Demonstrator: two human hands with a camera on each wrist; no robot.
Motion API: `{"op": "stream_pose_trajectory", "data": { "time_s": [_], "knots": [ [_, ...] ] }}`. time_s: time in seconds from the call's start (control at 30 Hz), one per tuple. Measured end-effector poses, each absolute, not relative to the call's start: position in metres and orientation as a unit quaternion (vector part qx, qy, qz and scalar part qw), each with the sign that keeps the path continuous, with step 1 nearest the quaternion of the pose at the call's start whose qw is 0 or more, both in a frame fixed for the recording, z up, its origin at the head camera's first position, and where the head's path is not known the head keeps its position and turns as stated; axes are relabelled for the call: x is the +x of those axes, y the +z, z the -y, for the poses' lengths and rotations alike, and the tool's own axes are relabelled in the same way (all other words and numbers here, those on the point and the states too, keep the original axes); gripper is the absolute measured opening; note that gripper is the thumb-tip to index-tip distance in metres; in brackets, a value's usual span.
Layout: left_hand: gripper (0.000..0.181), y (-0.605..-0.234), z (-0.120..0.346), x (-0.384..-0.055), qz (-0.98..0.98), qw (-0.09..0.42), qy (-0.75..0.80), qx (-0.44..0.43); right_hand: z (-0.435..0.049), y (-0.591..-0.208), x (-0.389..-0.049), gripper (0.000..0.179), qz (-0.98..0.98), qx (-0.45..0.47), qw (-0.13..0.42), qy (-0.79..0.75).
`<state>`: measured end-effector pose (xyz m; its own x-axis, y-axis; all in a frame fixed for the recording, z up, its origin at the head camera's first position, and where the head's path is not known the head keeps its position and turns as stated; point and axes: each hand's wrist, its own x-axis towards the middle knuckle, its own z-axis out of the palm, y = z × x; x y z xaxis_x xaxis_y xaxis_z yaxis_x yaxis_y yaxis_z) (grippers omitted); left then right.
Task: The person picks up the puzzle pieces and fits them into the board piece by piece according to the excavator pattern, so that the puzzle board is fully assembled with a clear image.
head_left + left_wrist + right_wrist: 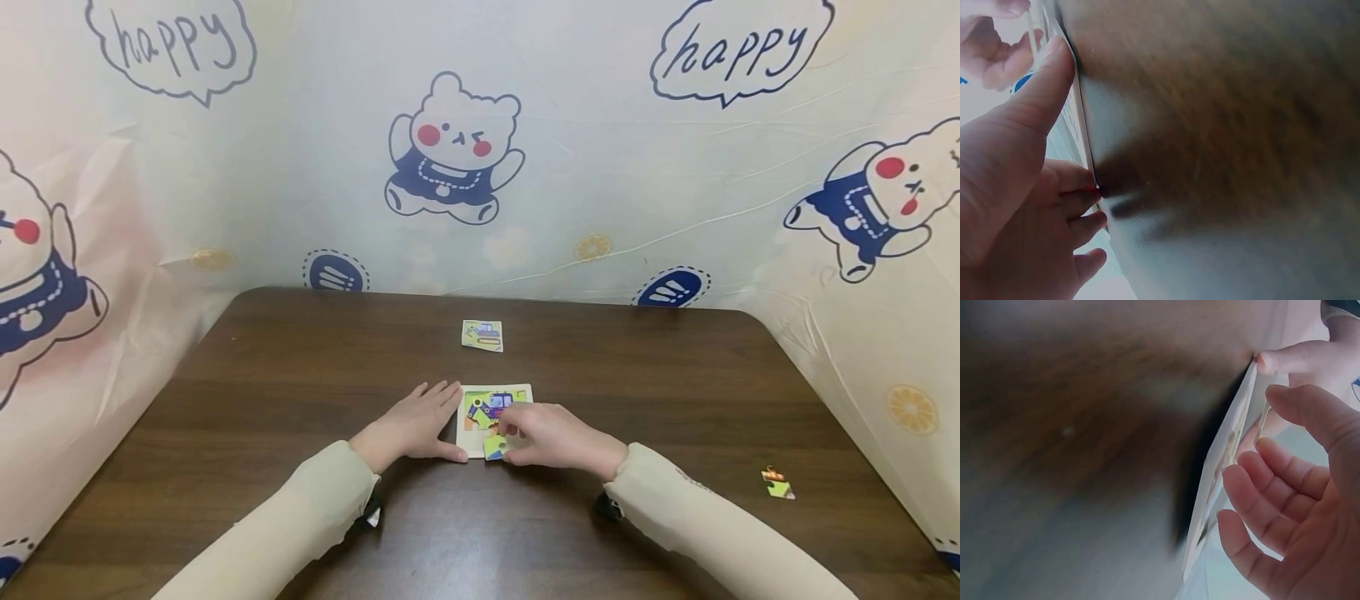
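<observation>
A small puzzle board [471, 440] with a white border lies on the table, its upper part filled by a picture of a purple and yellow digger. Along the left edge of that board rests my left hand [420, 423], fingers extended and thumb at the lower left corner. My right hand [555, 435] pinches a yellow-green puzzle piece [493, 448] with a blue corner over the board's lower part. In the right wrist view the thin piece [1264, 422] is edge-on between thumb and fingertips, tilted above the board [1195, 540].
Farther back on the brown table [337, 350] lies a picture card [482, 335] with a similar digger. One loose puzzle piece [777, 483] lies toward the right edge. A printed cloth [585, 167] with bears surrounds the back and sides.
</observation>
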<state>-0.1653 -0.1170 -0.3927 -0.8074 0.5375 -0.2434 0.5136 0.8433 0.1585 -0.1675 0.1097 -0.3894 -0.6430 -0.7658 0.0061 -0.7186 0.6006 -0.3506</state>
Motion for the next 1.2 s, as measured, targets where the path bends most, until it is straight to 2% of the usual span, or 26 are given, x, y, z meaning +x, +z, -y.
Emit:
{"op": "stream_pose_trajectory", "data": {
  "time_s": [0.17, 1.2],
  "knots": [
    [0.098, -0.393, 0.117, -0.165, -0.949, 0.137, 0.038, 0.281, -0.097, -0.395, -0.174, 0.011, -0.890, -0.424, 0.066, -0.153],
    [0.099, -0.394, 0.116, -0.167, -0.950, 0.137, 0.037, 0.278, -0.079, -0.396, -0.176, 0.018, -0.881, -0.445, 0.056, -0.152]
  ]
}}
